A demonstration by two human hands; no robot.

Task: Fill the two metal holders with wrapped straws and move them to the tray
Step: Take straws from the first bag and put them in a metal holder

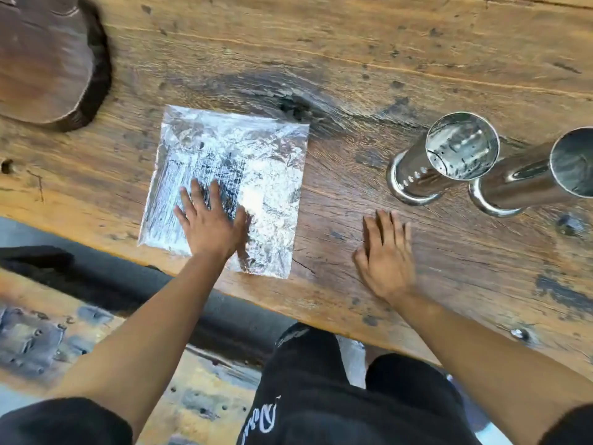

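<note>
Nearest to you are your own legs in dark trousers point(321, 396) with some white lettering, and below them a worn wooden bench point(199, 396) with patches of old paint. From there your two bare forearms reach forward over the edge of the wooden table point(353, 75). Your left hand point(210, 224) lies flat with the fingers spread on the near part of a clear plastic bag point(231, 184), and it presses on the bag without pinching anything. The bag is flat on the table, close to the near edge, and inside it you can see thin pale lines with dark marks, which look like the wrapped straws, but the picture is too blurred to count them. Your right hand point(386, 256) is also open, palm down, with the fingers stretched and close together; it rests on the bare wood to the right of the bag and holds nothing. Farther away and to the right stand the two metal holders, upright and just beside each other: the left holder point(442, 159) shows its open mouth and a row of small holes near its base, and the right holder point(542, 175) is partly cut by the picture's edge. Both look empty. In the far left corner lies a dark wooden slab point(48, 59) with an uneven rim, well apart from the holders.
</note>
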